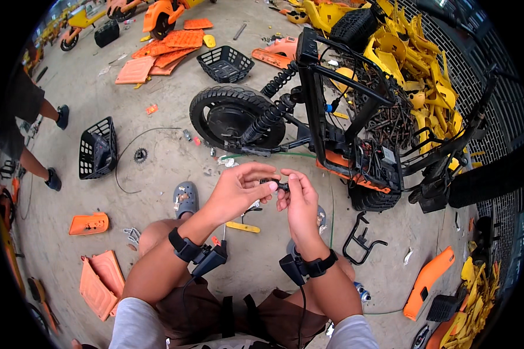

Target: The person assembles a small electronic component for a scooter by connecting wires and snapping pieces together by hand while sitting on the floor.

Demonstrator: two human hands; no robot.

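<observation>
My left hand (243,187) and my right hand (300,198) meet in front of me, fingers bent and pinching. Between their fingertips is a small black part (283,186), mostly covered by the fingers, its kind too small to make out. Just beyond my hands lies a partly stripped black scooter frame (364,116), with a thick-tyred rear wheel (220,119) and coil shock absorbers (268,118). Below my left hand, a flat yellow strip (243,227) rests on the floor.
Black baskets (226,63) and orange panels (170,46) lie on the concrete beyond. A gear (140,155) and a thin cable (116,166) are at the left. Yellow body parts (390,52) pile up along the right wall. A bent black bracket (364,241) lies at right. Another person's legs (35,160) show at far left.
</observation>
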